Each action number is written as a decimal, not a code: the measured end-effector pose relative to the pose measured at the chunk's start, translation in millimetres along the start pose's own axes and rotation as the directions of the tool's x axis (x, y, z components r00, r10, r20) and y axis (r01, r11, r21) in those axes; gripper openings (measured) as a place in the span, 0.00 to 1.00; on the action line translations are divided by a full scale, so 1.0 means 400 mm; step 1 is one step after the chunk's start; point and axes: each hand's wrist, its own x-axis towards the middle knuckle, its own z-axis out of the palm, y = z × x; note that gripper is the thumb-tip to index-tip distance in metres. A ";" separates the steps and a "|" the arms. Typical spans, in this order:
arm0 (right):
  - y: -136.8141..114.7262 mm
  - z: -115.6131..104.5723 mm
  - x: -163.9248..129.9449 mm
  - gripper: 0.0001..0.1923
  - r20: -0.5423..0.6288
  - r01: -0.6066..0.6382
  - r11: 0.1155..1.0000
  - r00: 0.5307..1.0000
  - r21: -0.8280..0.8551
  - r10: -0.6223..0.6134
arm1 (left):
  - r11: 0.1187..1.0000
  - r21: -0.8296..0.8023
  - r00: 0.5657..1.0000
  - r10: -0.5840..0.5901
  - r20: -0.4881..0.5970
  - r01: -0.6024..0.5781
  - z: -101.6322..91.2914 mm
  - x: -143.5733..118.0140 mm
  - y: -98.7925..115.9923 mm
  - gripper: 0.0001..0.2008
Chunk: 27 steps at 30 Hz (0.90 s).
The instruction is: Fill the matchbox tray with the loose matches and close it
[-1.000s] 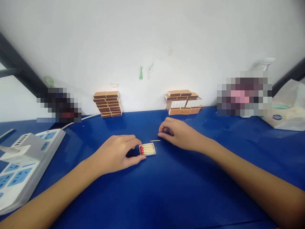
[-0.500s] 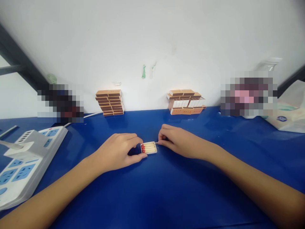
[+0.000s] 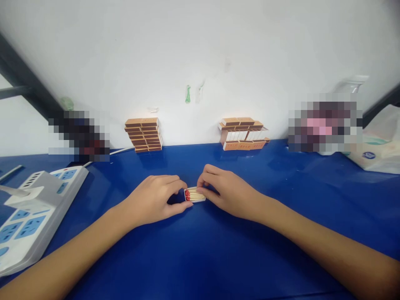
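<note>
A small white matchbox tray (image 3: 204, 200) lies on the blue tabletop, filled with several matches (image 3: 195, 196) whose red heads point left. My left hand (image 3: 156, 198) steadies the tray's left end, thumb at the near side and fingers at the far side. Over the tray's right part comes my right hand (image 3: 225, 189), its thumb and forefinger pinched together on the plain end of a match. The fingertips partly cover the tray's far right corner and the match they hold.
Against the white wall stand two stacks of matchboxes, a left stack (image 3: 143, 134) and a right stack (image 3: 243, 134). A white power strip (image 3: 53, 225) with a plugged-in adapter lies at left. A plastic packet (image 3: 378, 146) and blurred items are at right.
My right hand has moved left, from just beyond the tray's right end to over its right part, bringing the match along. My left hand and the tray stay in place.
</note>
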 end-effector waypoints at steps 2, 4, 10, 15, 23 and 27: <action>0.003 0.000 -0.001 0.05 -0.007 0.002 1.000 1.000 0.001 -0.002 | 1.000 0.002 1.000 0.004 0.001 -0.004 0.000 -0.001 0.000 0.13; 0.003 0.005 -0.002 0.05 -0.018 0.002 1.000 1.000 0.003 -0.002 | 1.000 0.004 1.000 0.008 -0.005 -0.008 0.000 -0.001 0.001 0.13; 0.008 -0.015 0.009 0.05 -0.068 -0.001 1.000 0.998 0.009 0.002 | 1.000 -0.001 1.000 -0.007 0.013 0.007 -0.002 0.002 0.003 0.14; 0.180 -0.187 0.007 0.10 -0.509 -0.464 0.882 0.741 0.083 0.438 | 1.000 -0.014 0.999 -0.020 0.025 0.020 -0.004 0.003 0.008 0.13; 0.431 -0.244 -0.039 0.07 -0.368 -0.655 0.549 0.409 0.519 0.835 | 0.995 -0.094 0.999 -0.036 -0.039 0.032 0.001 0.003 0.010 0.12; 0.425 -0.221 -0.022 0.08 -0.293 -0.636 0.527 0.443 0.563 0.847 | 0.993 -0.109 0.996 -0.059 -0.067 0.052 0.001 0.004 0.005 0.12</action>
